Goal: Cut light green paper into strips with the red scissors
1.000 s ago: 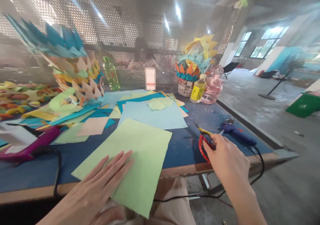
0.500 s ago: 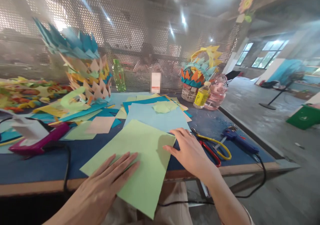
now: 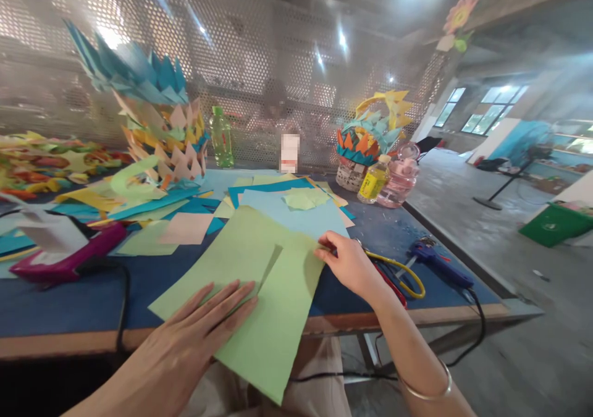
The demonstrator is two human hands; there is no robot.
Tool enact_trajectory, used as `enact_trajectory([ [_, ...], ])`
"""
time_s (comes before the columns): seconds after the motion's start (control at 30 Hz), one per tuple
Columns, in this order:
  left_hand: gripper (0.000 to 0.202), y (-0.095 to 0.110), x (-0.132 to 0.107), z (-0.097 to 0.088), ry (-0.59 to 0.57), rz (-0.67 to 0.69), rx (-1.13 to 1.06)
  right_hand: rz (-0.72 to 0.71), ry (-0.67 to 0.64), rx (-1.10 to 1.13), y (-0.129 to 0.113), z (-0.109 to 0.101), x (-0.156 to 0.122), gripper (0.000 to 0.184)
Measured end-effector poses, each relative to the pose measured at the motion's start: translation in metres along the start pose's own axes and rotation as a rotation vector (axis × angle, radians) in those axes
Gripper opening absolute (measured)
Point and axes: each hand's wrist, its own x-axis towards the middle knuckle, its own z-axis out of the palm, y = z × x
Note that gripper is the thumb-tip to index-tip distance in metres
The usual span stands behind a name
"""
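A large sheet of light green paper (image 3: 273, 306) lies over the table's front edge, one corner hanging down toward my lap. Flat on its left part rests my left hand (image 3: 210, 318), fingers stretched out. My right hand (image 3: 343, 262) pinches the sheet's right corner between thumb and fingers, and the paper bows slightly there with a narrow shadow near its middle. Behind it lies a light blue sheet (image 3: 259, 207), with a small pale green paper piece (image 3: 306, 198) on top.
Scissors with yellow and red handles (image 3: 412, 278) and a blue glue gun (image 3: 440, 265) lie at right. A magenta power strip (image 3: 69, 262) sits left. Folded-paper baskets (image 3: 162, 126), a green bottle (image 3: 221, 138), a yellow-labelled bottle (image 3: 373, 181) and a pink jug (image 3: 401, 179) stand behind.
My right hand's fingers have closed on the sheet's corner, and the paper now bows upward slightly. My left hand stays flat in nearly the same place.
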Motion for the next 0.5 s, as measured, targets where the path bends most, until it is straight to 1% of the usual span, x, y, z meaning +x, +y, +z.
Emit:
enact_trajectory([
  [0.1,0.079,0.002,0.003,0.000,0.032,-0.026,0.041,0.008,0.138,0.103,0.005,-0.010,0.000,0.008],
  [0.2,0.075,0.004,0.005,-0.002,0.041,-0.034,0.047,0.023,0.227,0.172,0.012,-0.021,0.002,0.011],
  [0.3,0.070,-0.003,0.006,-0.004,0.004,-0.019,-0.006,0.056,0.272,0.255,0.017,-0.029,0.002,0.013],
  [0.43,0.083,-0.022,0.008,-0.005,-0.104,-0.004,-0.107,0.100,0.295,0.404,0.019,-0.031,0.003,0.018],
  [0.5,0.080,-0.031,0.011,-0.007,-0.143,-0.018,-0.154,0.114,0.285,0.467,0.018,-0.030,0.003,0.020],
])
